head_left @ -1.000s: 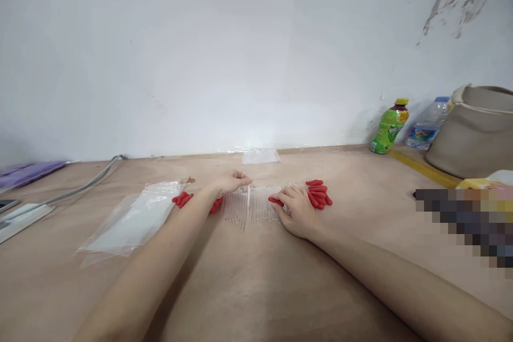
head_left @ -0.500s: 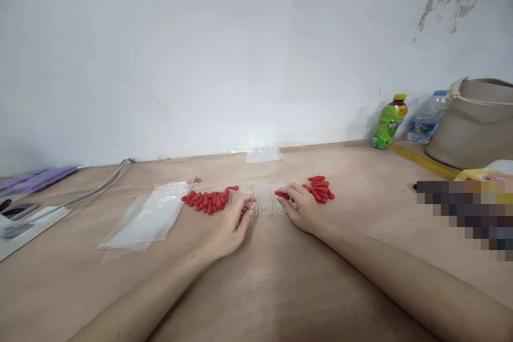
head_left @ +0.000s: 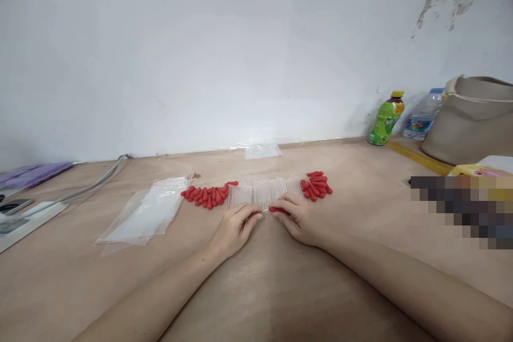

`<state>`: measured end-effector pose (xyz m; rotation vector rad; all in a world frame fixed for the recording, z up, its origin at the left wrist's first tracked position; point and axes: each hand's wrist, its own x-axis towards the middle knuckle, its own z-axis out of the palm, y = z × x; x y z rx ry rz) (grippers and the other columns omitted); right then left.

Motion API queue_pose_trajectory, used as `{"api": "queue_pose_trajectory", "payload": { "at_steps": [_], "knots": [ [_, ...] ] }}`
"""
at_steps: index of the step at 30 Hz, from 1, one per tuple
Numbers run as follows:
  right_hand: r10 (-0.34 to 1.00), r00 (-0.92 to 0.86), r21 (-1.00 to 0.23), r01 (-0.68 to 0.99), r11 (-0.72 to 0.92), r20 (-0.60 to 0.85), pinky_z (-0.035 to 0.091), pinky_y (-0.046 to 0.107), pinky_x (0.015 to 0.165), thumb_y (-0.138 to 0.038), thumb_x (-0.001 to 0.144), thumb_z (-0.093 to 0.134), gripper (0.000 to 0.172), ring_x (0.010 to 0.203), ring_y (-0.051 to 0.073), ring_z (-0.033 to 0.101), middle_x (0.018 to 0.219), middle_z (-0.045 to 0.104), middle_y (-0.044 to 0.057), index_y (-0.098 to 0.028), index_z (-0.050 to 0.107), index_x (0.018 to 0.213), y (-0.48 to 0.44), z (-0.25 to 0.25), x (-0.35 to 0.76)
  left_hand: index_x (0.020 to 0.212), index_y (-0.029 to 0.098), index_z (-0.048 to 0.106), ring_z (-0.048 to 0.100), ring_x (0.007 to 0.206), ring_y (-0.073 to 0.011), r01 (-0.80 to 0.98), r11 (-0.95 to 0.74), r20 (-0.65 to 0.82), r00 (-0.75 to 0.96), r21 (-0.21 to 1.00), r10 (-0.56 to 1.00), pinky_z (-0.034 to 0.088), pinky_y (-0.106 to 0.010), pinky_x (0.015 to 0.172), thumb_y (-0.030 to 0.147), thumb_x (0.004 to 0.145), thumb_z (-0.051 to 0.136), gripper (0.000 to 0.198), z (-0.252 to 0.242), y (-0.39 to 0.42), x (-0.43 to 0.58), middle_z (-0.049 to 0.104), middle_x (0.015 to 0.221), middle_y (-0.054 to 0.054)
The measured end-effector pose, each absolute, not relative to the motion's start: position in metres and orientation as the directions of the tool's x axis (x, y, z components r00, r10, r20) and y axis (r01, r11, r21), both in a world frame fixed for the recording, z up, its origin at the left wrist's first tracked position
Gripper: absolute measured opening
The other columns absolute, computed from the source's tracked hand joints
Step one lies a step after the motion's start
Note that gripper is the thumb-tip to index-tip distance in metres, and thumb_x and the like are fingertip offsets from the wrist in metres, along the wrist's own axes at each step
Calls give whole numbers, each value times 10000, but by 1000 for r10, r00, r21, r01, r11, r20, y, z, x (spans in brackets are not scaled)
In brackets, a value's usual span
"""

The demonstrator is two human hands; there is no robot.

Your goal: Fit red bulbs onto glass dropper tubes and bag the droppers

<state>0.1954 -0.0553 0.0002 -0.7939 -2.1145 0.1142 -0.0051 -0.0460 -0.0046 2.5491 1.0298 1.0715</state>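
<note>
A row of clear thin glass tubes (head_left: 264,192) lies across the wooden table (head_left: 256,288), with a pile of red rubber bulbs on its left (head_left: 206,195) and another on its right (head_left: 316,185). My left hand (head_left: 236,227) rests just in front of the tubes, fingers pinched on a clear tube. My right hand (head_left: 298,216) faces it a little to the right and pinches a red bulb (head_left: 278,209). The fingertips of both hands nearly meet.
Clear zip bags (head_left: 144,214) lie to the left and one more (head_left: 262,150) by the wall. A grey cable (head_left: 92,184), a green bottle (head_left: 385,118), a water bottle (head_left: 422,116) and a beige bag (head_left: 473,120) stand at the edges.
My left hand came back from reaching over the tubes to the near side with a tube. My right hand pulled toward me with the red bulb; the hands drew together.
</note>
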Motion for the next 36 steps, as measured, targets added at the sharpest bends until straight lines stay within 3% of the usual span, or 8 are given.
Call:
{"api": "queue_pose_trajectory", "payload": {
  "at_steps": [12, 19, 26, 33, 36],
  "knots": [
    [587, -497, -421, 413, 808, 639, 466, 245, 644, -177, 845, 439, 171, 727, 126, 554, 823, 599, 57, -178, 578, 945, -46, -8, 199, 1001, 165, 595, 561, 685, -122, 450, -806, 575, 567, 385, 590, 461, -229, 627, 207, 861, 442, 212, -10, -42, -5, 600, 759, -42],
    [556, -523, -406, 380, 831, 647, 451, 238, 623, -163, 841, 435, 168, 693, 123, 539, 771, 583, 52, -167, 583, 922, -45, -12, 203, 957, 148, 607, 569, 663, -116, 431, -829, 582, 592, 357, 558, 464, -210, 613, 195, 855, 451, 193, -8, -44, -3, 609, 730, -41],
    [493, -556, -278, 427, 860, 670, 438, 230, 581, -191, 850, 418, 176, 637, 124, 521, 717, 568, 44, -170, 579, 918, -45, -15, 202, 966, 157, 596, 592, 722, -124, 447, -849, 583, 624, 281, 521, 481, -219, 649, 199, 861, 438, 194, -11, -44, -3, 630, 798, -52],
    [400, -608, -76, 487, 870, 686, 430, 254, 587, -193, 855, 409, 207, 660, 146, 520, 720, 572, 56, -153, 561, 991, -44, -20, 201, 1020, 164, 563, 586, 767, -140, 480, -873, 591, 683, 79, 429, 487, -247, 673, 177, 865, 423, 209, -20, -41, -4, 621, 855, -61],
    [426, -614, -100, 492, 865, 664, 431, 253, 594, -198, 851, 423, 199, 665, 145, 520, 719, 569, 52, -157, 570, 979, -43, -17, 202, 1023, 167, 560, 580, 757, -138, 512, -856, 580, 677, 71, 453, 487, -248, 674, 194, 866, 429, 206, -18, -41, -5, 613, 834, -54]
  ]
}}
